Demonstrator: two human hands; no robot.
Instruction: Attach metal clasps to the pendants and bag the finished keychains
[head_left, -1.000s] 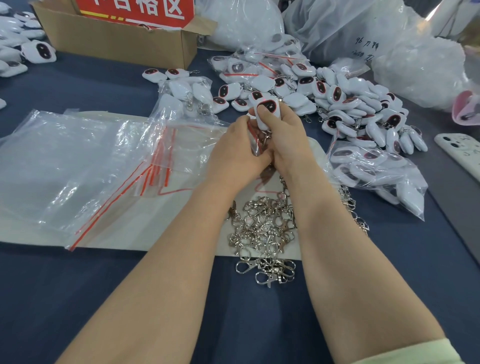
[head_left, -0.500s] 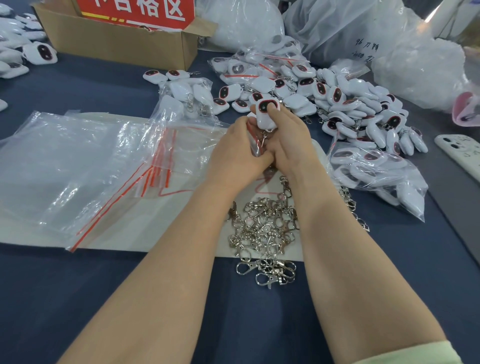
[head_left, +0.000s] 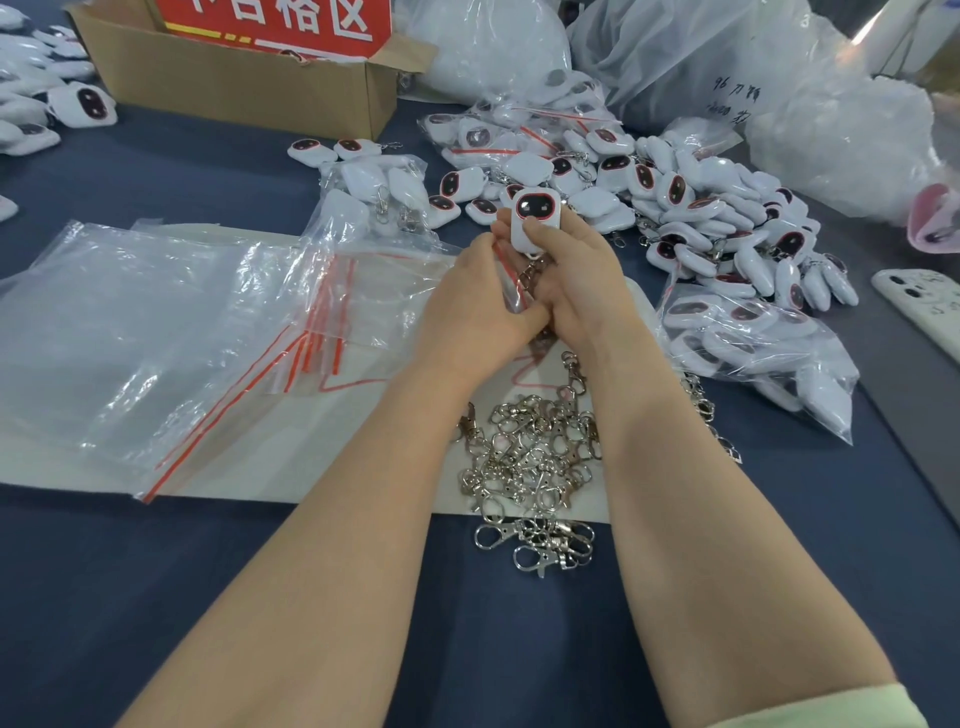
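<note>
Nearest the camera, on the dark blue table (head_left: 156, 597), lies a pile of clasps (head_left: 530, 457): shiny silver swivel hooks with rings, tangled together. Most of them rest on the front edge of a pale sheet (head_left: 260, 483), and a few spill off it onto the table.

Just beyond the pile of clasps the two hands meet, pressed side by side. The left hand (head_left: 478, 317) curls round a small clear bag (head_left: 506, 280) with a red strip along its mouth. The right hand (head_left: 582, 280) grips the pendant (head_left: 535, 221), thumb on its front and fingers behind, holding it upright above the bag. The pendant is a white, rounded plastic block with a dark oval face rimmed in red and two pale spots like eyes. A silver clasp (head_left: 530, 273) hangs from its lower end, between the hands; whether it has entered the bag cannot be told.

Left of the pile of clasps, a stack of empty bags (head_left: 156, 343) with red strips lies across the sheet. To the right of the pile sits a filled bag (head_left: 753, 343) of white pendants, and further right a phone (head_left: 924, 306) in a white case.

Beyond the hands spreads a heap of pendants (head_left: 727, 218), some with clasps. Farthest from the pile, to the left, stands a cardboard box (head_left: 249, 88) with a red sign, and behind the heap are large plastic sacks (head_left: 675, 57).
</note>
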